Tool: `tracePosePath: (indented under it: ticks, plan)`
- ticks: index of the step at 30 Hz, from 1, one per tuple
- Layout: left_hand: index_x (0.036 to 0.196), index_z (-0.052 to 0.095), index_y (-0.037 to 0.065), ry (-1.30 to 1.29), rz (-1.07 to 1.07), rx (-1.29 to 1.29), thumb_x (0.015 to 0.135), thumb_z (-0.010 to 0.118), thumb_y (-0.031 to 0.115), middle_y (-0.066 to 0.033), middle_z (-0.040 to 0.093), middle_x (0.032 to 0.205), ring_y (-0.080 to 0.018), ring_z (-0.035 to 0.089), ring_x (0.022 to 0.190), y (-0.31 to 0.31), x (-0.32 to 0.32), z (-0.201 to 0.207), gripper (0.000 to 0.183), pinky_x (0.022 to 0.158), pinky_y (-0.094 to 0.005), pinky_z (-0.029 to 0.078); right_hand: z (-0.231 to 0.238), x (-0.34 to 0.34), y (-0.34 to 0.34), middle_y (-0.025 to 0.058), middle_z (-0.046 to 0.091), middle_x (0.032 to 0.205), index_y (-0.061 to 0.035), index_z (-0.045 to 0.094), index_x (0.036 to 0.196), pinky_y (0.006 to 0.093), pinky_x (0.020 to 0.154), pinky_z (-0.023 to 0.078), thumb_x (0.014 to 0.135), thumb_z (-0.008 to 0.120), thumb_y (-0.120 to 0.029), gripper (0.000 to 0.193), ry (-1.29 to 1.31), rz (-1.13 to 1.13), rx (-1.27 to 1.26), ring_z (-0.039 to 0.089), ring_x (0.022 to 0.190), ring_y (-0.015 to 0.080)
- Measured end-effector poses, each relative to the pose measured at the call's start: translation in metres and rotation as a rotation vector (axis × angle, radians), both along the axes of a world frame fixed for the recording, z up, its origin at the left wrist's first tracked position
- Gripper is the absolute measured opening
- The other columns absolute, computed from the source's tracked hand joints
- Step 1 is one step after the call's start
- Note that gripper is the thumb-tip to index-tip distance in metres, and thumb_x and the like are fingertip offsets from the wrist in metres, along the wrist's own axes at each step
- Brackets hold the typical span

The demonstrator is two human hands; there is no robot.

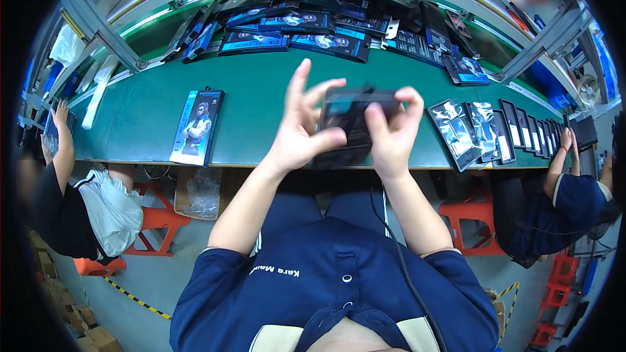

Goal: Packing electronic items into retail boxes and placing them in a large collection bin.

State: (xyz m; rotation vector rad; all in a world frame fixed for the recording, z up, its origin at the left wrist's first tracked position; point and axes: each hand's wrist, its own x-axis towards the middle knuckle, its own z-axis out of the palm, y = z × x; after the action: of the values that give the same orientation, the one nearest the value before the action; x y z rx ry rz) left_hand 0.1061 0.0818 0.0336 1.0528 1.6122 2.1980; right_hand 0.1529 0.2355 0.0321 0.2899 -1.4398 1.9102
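Above the table's near edge, in front of my body, a dark flat box point(349, 117) is smeared by motion, so its print cannot be read. My right hand point(394, 133) grips its right side, thumb on the face and fingers bent round the edge. On the left side, my left hand point(297, 124) has its thumb over the lower corner and one finger at the upper corner, while another finger sticks up free. To the left, a black and blue printed box point(199, 127) lies flat on the green table point(254, 98).
Many similar printed boxes point(329, 45) are heaped at the back under a shelf. At right lie clear plastic-wrapped packs point(454, 132) and a row of black trays point(521, 130). Co-workers sit on both sides by red stools point(160, 218). A cable point(391, 231) runs down my front.
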Motion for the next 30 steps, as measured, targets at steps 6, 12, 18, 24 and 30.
tracePosePath:
  ticks: [6,12,18,24,30]
  plan:
    - [0.153,0.014,0.017,0.35,0.399,-0.822,0.059,0.079,0.029,-0.0276,0.025,0.148,-0.0414,0.028,0.137,-0.042,0.002,0.027,0.115,0.111,-0.0458,0.027,-0.035,-0.102,0.0,0.0192,0.046,0.13,-0.0056,0.039,0.137,0.046,0.108,0.03,0.091,0.059,-0.026,0.054,-0.007,-0.215,0.854,0.04,0.129,0.0314]
    - [0.148,0.025,0.04,0.055,0.894,-1.59,0.059,0.08,0.045,-0.0338,0.03,0.143,-0.0515,0.041,0.124,-0.195,-0.059,0.001,0.105,0.103,-0.0498,0.039,-0.035,-0.106,0.052,0.0161,0.026,0.153,-0.0086,0.031,0.147,0.0528,0.114,0.016,0.09,0.049,-0.056,0.076,-0.687,-0.404,1.603,0.022,0.141,0.0389]
    - [0.145,0.035,0.022,0.752,0.786,-1.609,0.061,0.081,0.05,-0.0259,0.029,0.148,-0.0439,0.025,0.138,-0.119,-0.036,0.013,0.1,0.11,-0.058,0.022,-0.028,0.0,0.01,0.017,0.042,0.143,-0.0072,0.047,0.136,0.0514,0.108,0.029,0.09,0.057,-0.042,0.058,-0.325,-0.087,1.502,0.037,0.131,0.0396]
    - [0.128,0.053,0.014,1.244,0.156,-1.059,0.069,0.079,0.023,-0.0145,0.053,0.132,-0.0334,0.052,0.119,-0.017,0.031,0.01,0.065,0.097,-0.042,0.043,-0.019,0.062,0.11,0.0189,0.063,0.11,0.0018,0.062,0.106,0.0448,0.092,0.044,0.087,0.062,-0.023,0.031,-0.392,-0.921,1.181,0.058,0.105,0.0379]
    - [0.11,0.061,0.007,0.871,0.217,-1.074,0.076,0.072,0.028,-0.0121,0.068,0.092,-0.0317,0.065,0.081,-0.006,-0.02,0.065,0.041,0.07,-0.0378,0.051,-0.042,0.109,0.102,0.0199,0.047,0.136,0.0007,0.063,0.115,0.0499,0.11,0.024,0.09,0.061,-0.027,0.037,-0.733,-0.912,1.223,0.035,0.134,0.0389]
